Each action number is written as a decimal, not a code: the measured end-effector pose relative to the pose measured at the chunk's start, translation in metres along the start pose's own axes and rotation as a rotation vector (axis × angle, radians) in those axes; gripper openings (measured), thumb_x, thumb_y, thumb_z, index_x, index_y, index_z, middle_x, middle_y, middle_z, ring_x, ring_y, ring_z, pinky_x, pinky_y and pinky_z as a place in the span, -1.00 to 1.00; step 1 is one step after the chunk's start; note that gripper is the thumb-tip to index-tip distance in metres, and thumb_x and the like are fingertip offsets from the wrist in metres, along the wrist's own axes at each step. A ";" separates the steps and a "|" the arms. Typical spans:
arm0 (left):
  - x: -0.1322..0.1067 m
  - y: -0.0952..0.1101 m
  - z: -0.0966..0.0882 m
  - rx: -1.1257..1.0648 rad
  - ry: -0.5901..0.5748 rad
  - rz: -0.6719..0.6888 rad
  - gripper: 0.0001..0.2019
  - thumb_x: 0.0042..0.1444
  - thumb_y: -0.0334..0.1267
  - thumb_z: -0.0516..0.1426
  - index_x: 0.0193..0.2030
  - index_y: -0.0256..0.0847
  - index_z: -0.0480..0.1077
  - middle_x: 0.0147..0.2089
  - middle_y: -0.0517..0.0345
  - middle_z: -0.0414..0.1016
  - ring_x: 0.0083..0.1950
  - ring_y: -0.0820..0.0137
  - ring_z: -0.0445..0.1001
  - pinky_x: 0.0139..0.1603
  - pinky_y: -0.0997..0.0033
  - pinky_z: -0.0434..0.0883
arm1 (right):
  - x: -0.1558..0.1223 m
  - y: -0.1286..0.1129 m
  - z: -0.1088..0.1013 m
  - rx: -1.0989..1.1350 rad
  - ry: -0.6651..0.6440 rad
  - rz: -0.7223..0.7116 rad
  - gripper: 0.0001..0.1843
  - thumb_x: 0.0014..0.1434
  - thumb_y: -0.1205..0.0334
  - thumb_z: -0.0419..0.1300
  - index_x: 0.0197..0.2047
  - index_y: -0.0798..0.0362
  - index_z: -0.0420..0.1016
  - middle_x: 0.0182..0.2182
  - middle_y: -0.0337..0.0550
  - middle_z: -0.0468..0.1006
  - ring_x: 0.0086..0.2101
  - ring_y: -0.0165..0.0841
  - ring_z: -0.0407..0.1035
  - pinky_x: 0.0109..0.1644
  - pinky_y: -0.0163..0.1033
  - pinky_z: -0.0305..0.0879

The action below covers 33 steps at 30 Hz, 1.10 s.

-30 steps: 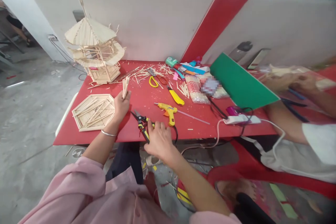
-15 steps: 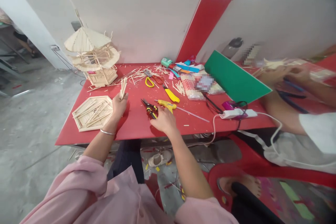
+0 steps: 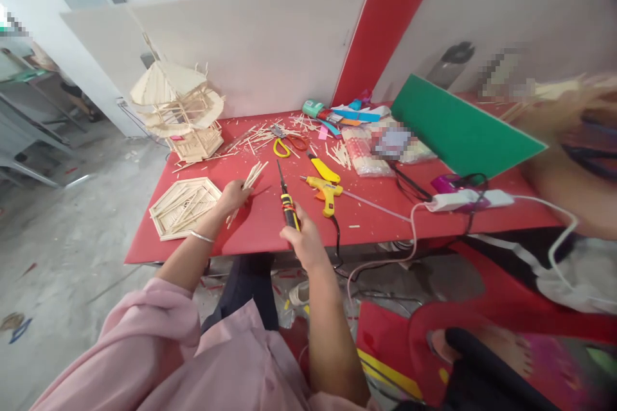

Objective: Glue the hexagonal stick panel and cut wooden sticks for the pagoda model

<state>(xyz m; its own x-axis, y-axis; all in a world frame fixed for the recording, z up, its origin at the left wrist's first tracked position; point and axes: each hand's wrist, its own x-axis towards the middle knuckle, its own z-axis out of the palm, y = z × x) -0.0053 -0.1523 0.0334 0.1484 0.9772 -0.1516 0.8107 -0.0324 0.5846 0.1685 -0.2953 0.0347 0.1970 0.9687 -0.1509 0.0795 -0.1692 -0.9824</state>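
My left hand (image 3: 234, 199) is closed around a bundle of thin wooden sticks (image 3: 253, 174), their ends poking out above and below the fingers. Just left of it, an octagonal stick panel (image 3: 166, 226) lies on the red table with several loose sticks on top. My right hand (image 3: 304, 237) grips pliers (image 3: 289, 210) by their black-and-yellow handles, jaws pointing away from me. A yellow glue gun (image 3: 328, 192) rests to the right of the pliers, a clear glue stick trailing from its back.
A tiered stick pavilion model (image 3: 180, 112) stands at the back left. Scissors (image 3: 282, 146), yellow-handled cutters (image 3: 325, 169) and scattered sticks (image 3: 255, 137) lie mid-table. Rightward are bagged sticks (image 3: 359, 153), a green board (image 3: 463, 128), a power strip (image 3: 470, 199) and another person's arm (image 3: 569, 173).
My right hand has picked up the pliers and turned them to point away from me. My left hand has tilted its sticks to the right. The view has shifted slightly.
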 end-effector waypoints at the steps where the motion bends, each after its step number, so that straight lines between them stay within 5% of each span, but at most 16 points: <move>1: 0.001 0.002 0.000 0.125 -0.003 0.018 -0.83 0.15 -0.29 0.08 -0.39 -0.25 0.46 -0.48 0.13 0.52 -0.39 0.36 0.51 -0.34 0.49 0.34 | -0.001 0.004 0.001 0.124 -0.038 0.001 -0.37 -0.17 0.16 0.16 0.05 -0.01 0.43 -0.41 -0.29 0.37 -0.41 -0.34 0.26 -0.31 -0.25 0.23; 6: -0.001 0.014 0.005 0.398 0.056 0.025 -0.77 0.19 -0.30 0.07 -0.28 -0.30 0.56 -0.19 -0.16 0.62 -0.09 0.18 0.58 -0.10 0.39 0.40 | 0.002 0.015 0.000 0.327 -0.038 0.014 -0.67 -0.22 0.16 0.18 -0.28 -0.02 0.39 -0.56 -0.41 0.25 -0.52 -0.43 0.10 -0.45 -0.30 0.07; 14: -0.013 0.027 0.009 0.548 0.106 -0.037 -0.59 0.30 -0.09 -0.05 -0.13 -0.23 0.58 -0.06 -0.21 0.62 -0.02 0.10 0.59 -0.06 0.26 0.46 | 0.004 0.026 0.001 0.362 -0.031 0.070 -0.65 -0.21 0.11 0.18 -0.27 -0.02 0.36 -0.54 -0.40 0.31 -0.55 -0.43 0.18 -0.47 -0.28 0.13; 19: 0.003 0.015 0.002 0.313 0.087 -0.054 -0.71 0.21 -0.14 0.08 -0.27 -0.23 0.60 -0.17 -0.13 0.65 -0.05 0.15 0.59 -0.10 0.37 0.46 | 0.004 0.025 0.001 0.331 -0.035 0.088 -0.65 -0.22 0.13 0.19 -0.27 -0.02 0.37 -0.55 -0.41 0.32 -0.57 -0.44 0.18 -0.48 -0.29 0.13; 27: 0.011 0.005 -0.027 -0.159 -0.094 -0.151 -0.80 0.10 -0.29 0.16 -0.48 -0.34 0.51 -0.50 0.00 0.57 -0.50 0.37 0.53 -0.39 0.42 0.50 | 0.007 0.023 0.002 0.309 -0.018 0.125 -0.69 -0.24 0.12 0.19 -0.34 -0.02 0.34 -0.55 -0.40 0.32 -0.55 -0.45 0.23 -0.47 -0.33 0.16; 33: 0.018 0.006 -0.027 -0.079 -0.111 -0.175 -0.69 0.11 -0.16 0.22 -0.57 -0.31 0.47 -0.64 0.02 0.47 -0.54 0.32 0.51 -0.45 0.41 0.48 | 0.009 0.023 0.003 0.305 0.004 0.142 -0.68 -0.29 0.12 0.20 -0.37 -0.02 0.34 -0.54 -0.36 0.34 -0.53 -0.43 0.26 -0.43 -0.32 0.22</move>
<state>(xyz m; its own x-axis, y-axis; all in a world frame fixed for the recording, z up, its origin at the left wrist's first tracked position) -0.0134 -0.1294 0.0558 0.0744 0.9373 -0.3405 0.7836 0.1563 0.6013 0.1690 -0.2898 0.0102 0.1889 0.9385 -0.2891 -0.2454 -0.2400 -0.9393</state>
